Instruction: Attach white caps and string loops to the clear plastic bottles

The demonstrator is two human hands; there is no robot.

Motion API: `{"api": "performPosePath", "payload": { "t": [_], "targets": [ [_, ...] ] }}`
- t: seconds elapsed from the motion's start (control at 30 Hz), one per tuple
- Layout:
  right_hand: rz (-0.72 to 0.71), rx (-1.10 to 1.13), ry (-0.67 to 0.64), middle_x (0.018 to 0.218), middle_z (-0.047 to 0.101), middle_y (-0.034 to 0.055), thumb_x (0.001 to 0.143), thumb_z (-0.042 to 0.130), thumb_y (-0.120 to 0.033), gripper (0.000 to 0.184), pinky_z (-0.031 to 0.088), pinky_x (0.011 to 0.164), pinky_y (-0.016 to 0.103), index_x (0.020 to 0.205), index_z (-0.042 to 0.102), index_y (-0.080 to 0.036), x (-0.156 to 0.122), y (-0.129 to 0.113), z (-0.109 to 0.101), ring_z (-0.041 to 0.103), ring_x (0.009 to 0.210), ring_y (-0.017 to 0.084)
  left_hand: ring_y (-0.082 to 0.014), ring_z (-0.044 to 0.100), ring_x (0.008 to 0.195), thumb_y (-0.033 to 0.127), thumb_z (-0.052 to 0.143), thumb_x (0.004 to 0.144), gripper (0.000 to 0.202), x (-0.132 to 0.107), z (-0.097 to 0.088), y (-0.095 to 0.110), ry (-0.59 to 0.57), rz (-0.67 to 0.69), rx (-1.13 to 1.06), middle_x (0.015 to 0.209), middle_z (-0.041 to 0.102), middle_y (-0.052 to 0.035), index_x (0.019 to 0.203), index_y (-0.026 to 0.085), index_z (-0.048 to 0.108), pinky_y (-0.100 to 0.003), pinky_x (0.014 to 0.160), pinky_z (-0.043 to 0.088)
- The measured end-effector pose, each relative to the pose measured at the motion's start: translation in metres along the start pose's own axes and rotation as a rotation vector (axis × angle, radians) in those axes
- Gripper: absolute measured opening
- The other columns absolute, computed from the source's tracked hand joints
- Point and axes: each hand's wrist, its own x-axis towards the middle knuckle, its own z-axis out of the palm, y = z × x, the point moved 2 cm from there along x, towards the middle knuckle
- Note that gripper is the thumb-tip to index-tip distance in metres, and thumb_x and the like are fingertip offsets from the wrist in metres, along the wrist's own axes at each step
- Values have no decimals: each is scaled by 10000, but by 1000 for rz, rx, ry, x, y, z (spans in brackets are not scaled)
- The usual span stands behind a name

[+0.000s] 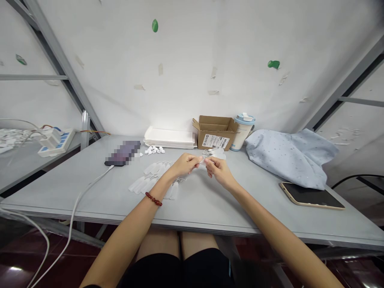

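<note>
Bare forearms [126, 236] reach out over a grey table [204, 212], and the left hand [184, 166] and right hand [219, 172] have their fingers [198, 161] pinched together on a small clear plastic piece [204, 161]. Just left of that piece lie more clear pieces [147, 180], just beyond it sits a cardboard box [214, 134], farther left a pixelated phone [122, 153], and off right a crumpled pale blue cloth [288, 158].

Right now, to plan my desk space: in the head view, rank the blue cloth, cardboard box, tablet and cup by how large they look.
1. The blue cloth looks largest.
2. The cardboard box and tablet look alike; the tablet is nearer the camera, so I won't rank them.
3. The cup looks smallest.
</note>
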Motion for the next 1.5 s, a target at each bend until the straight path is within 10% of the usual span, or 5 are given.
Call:
{"api": "performPosePath", "payload": {
  "t": [0.5, 0.67, 1.3, 1.5],
  "targets": [
    [-5, -273, 66, 630, 473, -23, 832, 461, -526, 410, 335, 497, 235, 897, 610, -150, 2, -2, -7, 389, 505, 87, -78, 460, 491, 581, 517, 772, 486, -2, -7, 3, 7, -113, -4, 593, 530, 0, 656, 117, 599, -226, 506, 396],
    [-24, -289, 55, 576, 418, -34, 835, 437, -542, 416, 312, 494, 237, 720, 551, -159, 3, 2, -7, 361, 505, 90, -91, 486, 512, 556, 544, 765, 459, 0, -9, -2, 4, -96, 17, 585, 542, -4, 684, 109, 613, -230, 518, 413],
    [251, 226, -44, 482, 177, -96, 706, 618, -594, 532, 214, 409, 225, 517, 303, -209, 0, 0, -5, 170, 429, 47, -108, 523, 573, 392, 611, 738, 270, -6, -8, 13, 57, 57, 37, 600, 578, 2, 680, 130, 639, -229, 580, 400],
    [422, 284, -85, 472, 134, -117, 732, 606, -570, 435, 128, 404, 217, 663, 544, -145, -1, 2, -8, 101, 425, 44, -110, 508, 638, 366, 604, 751, 238, -6, -5, 11, 27, 118, 104, 681, 597, -3, 755, 134, 657, -229, 606, 387]
  ]
}}
